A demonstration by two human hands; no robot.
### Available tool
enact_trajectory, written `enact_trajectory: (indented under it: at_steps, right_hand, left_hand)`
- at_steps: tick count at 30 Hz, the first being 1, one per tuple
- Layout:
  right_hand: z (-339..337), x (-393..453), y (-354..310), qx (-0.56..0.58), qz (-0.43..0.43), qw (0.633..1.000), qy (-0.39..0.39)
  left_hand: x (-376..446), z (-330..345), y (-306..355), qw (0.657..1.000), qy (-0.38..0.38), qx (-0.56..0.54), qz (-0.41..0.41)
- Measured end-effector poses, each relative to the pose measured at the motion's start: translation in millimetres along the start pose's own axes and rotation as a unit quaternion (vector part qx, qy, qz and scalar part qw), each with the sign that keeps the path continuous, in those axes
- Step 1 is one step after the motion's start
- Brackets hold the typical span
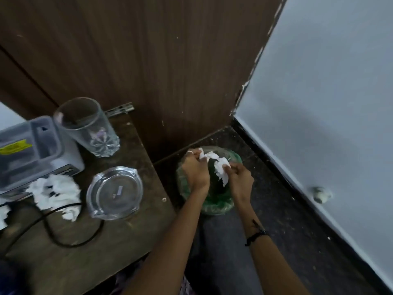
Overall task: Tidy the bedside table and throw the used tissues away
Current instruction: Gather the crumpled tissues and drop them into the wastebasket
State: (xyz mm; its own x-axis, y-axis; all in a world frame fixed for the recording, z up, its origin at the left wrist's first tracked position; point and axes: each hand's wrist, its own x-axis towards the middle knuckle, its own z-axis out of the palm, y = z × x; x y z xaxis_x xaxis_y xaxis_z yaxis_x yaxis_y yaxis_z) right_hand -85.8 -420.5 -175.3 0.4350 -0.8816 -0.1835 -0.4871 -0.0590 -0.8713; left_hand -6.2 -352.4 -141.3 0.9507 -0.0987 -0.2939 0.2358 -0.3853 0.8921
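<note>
Both hands and a white tissue (pixel 220 167) cover most of the green-lined bin (pixel 214 206) — its inside shows only as a dark patch. The grey plastic box (pixel 29 150) and a scrap of tissue (pixel 3 213) are cut off by the left edge. A small pale thing (pixel 321 194) at the wall's foot is too blurred to identify.

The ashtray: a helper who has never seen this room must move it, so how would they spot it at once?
Start at the brown bedside table beside the wooden panel. Near its right edge, in front of the tall drinking glass, sits the ashtray. It alone is low, round clear glass with notched corners, right of the crumpled white tissues.
</note>
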Motion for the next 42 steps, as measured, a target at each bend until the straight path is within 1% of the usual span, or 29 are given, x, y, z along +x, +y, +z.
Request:
enact_trajectory:
  at_steps: [2, 4, 6, 8, 9, 11, 15, 17, 20, 22, 24, 27, 30, 33, 36, 39, 42]
  right_hand:
    - [5, 9, 12, -0.019, 0.012, 1.0, 0.013]
    - [12, 17, 22, -0.044, 0.033, 0.998, 0.015]
    - [21, 24, 30, -0.066, 0.052, 0.996, -0.014]
    - [28, 29, 37, -0.088, 0.068, 0.992, -0.062]
    - [30, 30, 40, -0.105, 0.072, 0.989, -0.078]
    - [32, 30, 43, -0.125, 0.071, 0.986, -0.085]
    - [30, 19, 36, -0.102, 0.065, 0.992, -0.047]
    - [26, 8, 21, -0.067, 0.047, 0.996, -0.034]
    - [15, -18, -14, -0.016, -0.008, 0.999, -0.027]
    - [9, -40, -40, 0.022, -0.051, 0.998, -0.041]
    - [6, -65, -65, 0.055, -0.088, 0.992, -0.075]
    - [8, -99, -98, 0.083, -0.113, 0.983, -0.116]
    - [15, -137, -129, 0.116, -0.133, 0.972, -0.158]
    - [31, -173, -154, 0.124, -0.153, 0.957, -0.211]
    - [57, -206, -167, 0.099, -0.175, 0.944, -0.26]
    - [82, -232, -176, 0.064, -0.199, 0.932, -0.295]
    - [99, -240, -182, -0.023, -0.213, 0.931, -0.297]
  left_hand:
    - [8, 11, -12, 0.999, -0.013, 0.0, -0.036]
    - [15, 19, -26, 0.996, -0.036, 0.028, -0.073]
    - [21, 28, -38, 0.988, -0.097, 0.049, -0.108]
    - [22, 34, -44, 0.974, -0.166, 0.075, -0.137]
    - [22, 36, -45, 0.969, -0.182, 0.087, -0.144]
    - [20, 38, -45, 0.969, -0.181, 0.091, -0.141]
    - [8, 31, -26, 0.983, -0.128, 0.038, -0.126]
    - [-6, 22, -12, 0.991, -0.1, -0.007, -0.091]
    - [-33, -7, 8, 0.996, -0.062, -0.064, -0.018]
    - [-51, -34, 16, 0.995, -0.041, -0.087, 0.016]
    - [-65, -67, 19, 0.993, -0.015, -0.11, 0.037]
    - [-80, -118, 22, 0.986, 0.022, -0.153, 0.063]
    - [-95, -175, 26, 0.978, 0.047, -0.192, 0.068]
    - [-107, -225, 19, 0.975, 0.084, -0.19, 0.074]
    - [-113, -266, 10, 0.973, 0.127, -0.184, 0.06]
    - [-105, -303, 1, 0.975, 0.166, -0.134, 0.065]
    - [-84, -328, -3, 0.979, 0.181, -0.06, 0.075]
